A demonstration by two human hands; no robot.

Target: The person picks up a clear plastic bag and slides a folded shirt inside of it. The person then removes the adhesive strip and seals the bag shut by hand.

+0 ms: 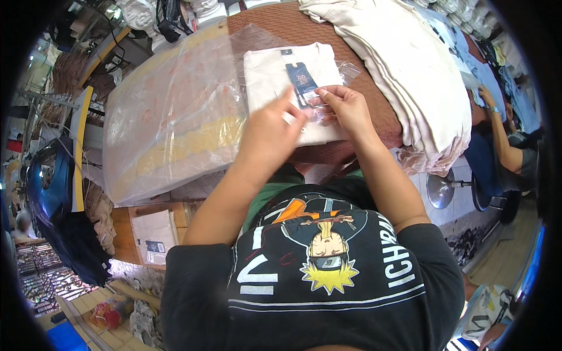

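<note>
A: I log the folded cream garment in its clear sleeve, flat on the brown table. Hands?

B: Over its near edge. The right hand pinches the sleeve's flap; the left hand presses fingers together beside it. Cream stack lies right of the garment.

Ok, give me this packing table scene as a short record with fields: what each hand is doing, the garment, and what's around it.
left hand: left hand rests on the near edge of the folded shirt, fingers curled at the bag's opening
right hand: right hand pinches the clear plastic bag beside the tag
garment: folded cream shirt with a dark blue tag, lying on the brown table
to the left: stack of clear bags
to the right: pile of cream shirts
other people: a co-worker's arm at the far right
</note>
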